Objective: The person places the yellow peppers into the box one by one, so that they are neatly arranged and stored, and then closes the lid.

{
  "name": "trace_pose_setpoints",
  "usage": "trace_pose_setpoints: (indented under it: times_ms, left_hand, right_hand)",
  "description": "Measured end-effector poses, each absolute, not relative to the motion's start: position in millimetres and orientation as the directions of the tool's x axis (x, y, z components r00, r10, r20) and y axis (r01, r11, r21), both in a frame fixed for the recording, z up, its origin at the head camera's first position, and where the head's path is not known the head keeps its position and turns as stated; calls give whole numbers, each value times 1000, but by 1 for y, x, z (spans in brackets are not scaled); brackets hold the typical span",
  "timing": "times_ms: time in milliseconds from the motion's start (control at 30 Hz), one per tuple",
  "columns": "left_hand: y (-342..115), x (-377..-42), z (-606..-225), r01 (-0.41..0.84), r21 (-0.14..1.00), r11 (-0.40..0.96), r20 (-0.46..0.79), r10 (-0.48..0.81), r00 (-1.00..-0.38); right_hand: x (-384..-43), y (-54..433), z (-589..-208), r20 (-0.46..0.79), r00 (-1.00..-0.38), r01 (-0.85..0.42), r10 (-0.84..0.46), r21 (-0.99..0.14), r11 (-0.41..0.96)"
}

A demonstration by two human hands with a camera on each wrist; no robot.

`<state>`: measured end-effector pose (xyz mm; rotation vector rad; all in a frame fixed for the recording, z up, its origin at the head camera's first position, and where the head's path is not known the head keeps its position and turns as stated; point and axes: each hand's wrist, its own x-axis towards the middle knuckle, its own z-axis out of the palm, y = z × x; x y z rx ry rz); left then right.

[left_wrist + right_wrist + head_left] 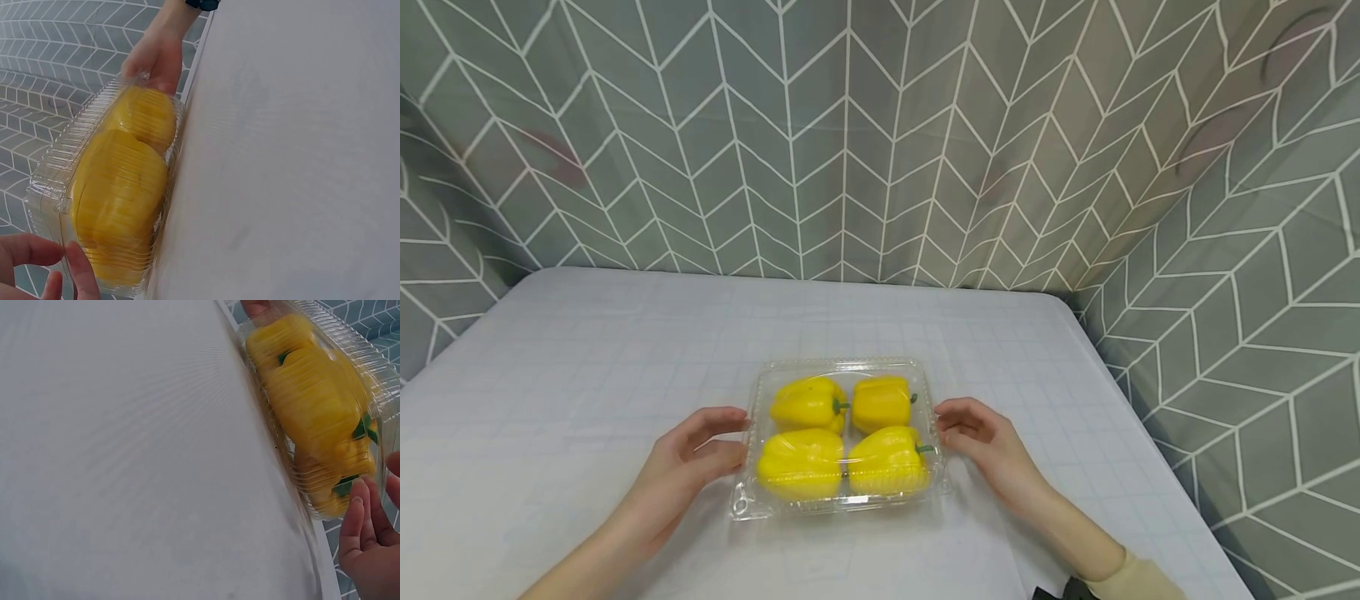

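Note:
A clear plastic clamshell container (pixel 844 505) with its lid down sits at the middle of the table's near part. Inside it lie several yellow bell peppers (pixel 801 465) with green stems, seen through the lid. My left hand (pixel 681 471) pinches the container's left edge between thumb and fingers, as the left wrist view also shows at the rim. On the opposite side my right hand (pixel 992 450) holds the right edge, its fingers (pixel 353 522) against the ribbed side wall. Whether the container's base touches the table all over, I cannot tell.
A white cloth with a faint grid covers the table (pixel 587 350). Behind it and along both sides hangs a grey curtain (pixel 865 150) with a white chevron pattern. A dark band (pixel 1063 590) shows near the right wrist, beside a beige sleeve (pixel 1138 579).

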<state>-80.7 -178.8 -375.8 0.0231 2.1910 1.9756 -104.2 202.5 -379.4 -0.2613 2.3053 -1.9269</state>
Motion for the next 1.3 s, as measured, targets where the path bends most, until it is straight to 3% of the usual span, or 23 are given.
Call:
trace_pose_setpoints:
  times_ms: [300, 900, 1300]
  left_hand:
    - [-178, -79, -375, -96, 989, 114, -111, 131, -985]
    - [-168, -109, -375, -27, 995, 95, -38, 120, -992]
    - [-158, -117, -380, -34, 995, 93, -37, 30, -999]
  right_hand:
    - [-102, 205, -381, 32, -965, -75, -259, -984, 160]
    - [-128, 196, -379, -14, -996, -4, -92, -982, 188]
    - [-133, 193, -379, -18, -999, 9, -46, -982, 187]
